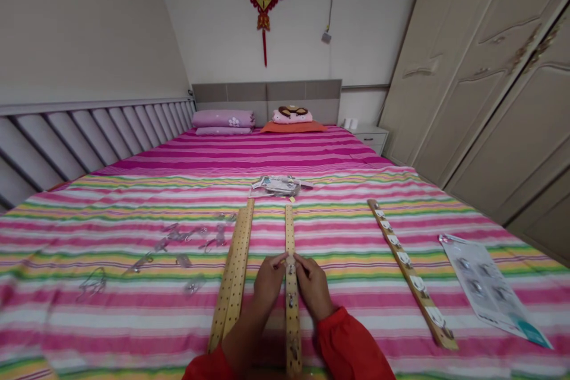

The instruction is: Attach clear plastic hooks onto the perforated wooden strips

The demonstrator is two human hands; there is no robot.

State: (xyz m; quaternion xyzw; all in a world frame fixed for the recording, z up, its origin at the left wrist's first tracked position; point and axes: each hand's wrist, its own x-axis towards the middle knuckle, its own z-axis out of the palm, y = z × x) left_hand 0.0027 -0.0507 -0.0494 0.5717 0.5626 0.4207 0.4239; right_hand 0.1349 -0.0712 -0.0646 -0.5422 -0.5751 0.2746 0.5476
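Observation:
A narrow wooden strip with rows of holes (290,231) lies lengthwise on the striped bedspread in front of me. My left hand (268,281) and my right hand (313,285) meet over it, fingers pinched together on a small metal hook (290,262) at the strip. Further small metal hooks sit lower on the same strip. A wider pair of perforated wooden strips (234,270) lies just left of my left hand. Both sleeves are red.
A third wooden strip fitted with several white hooks (407,264) lies to the right, a plastic bag with printed sheet (487,291) beyond it. Loose clear hooks (182,240) are scattered at left. An opened packet (278,186) lies ahead. Wardrobes (490,83) stand right; pillows at the headboard.

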